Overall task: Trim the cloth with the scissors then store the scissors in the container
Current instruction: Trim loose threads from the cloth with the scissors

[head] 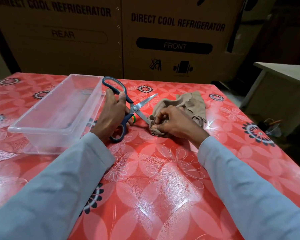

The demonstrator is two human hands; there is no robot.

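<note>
My left hand (112, 115) grips blue-handled scissors (134, 108) in the middle of the table, blades spread wide apart. The lower blade tip touches the near edge of a crumpled beige cloth (191, 103). My right hand (173, 122) pinches a bunched fold of that cloth against the table, right beside the blade tip. A clear plastic container (36, 125) stands to the left of my left hand, with nothing visible inside.
The table wears a glossy red flowered cover (163, 179). A small multicoloured object (134, 119) lies under the scissors. Large cardboard refrigerator boxes (173, 40) stand right behind the table. A low grey bench (280, 84) is off the right edge.
</note>
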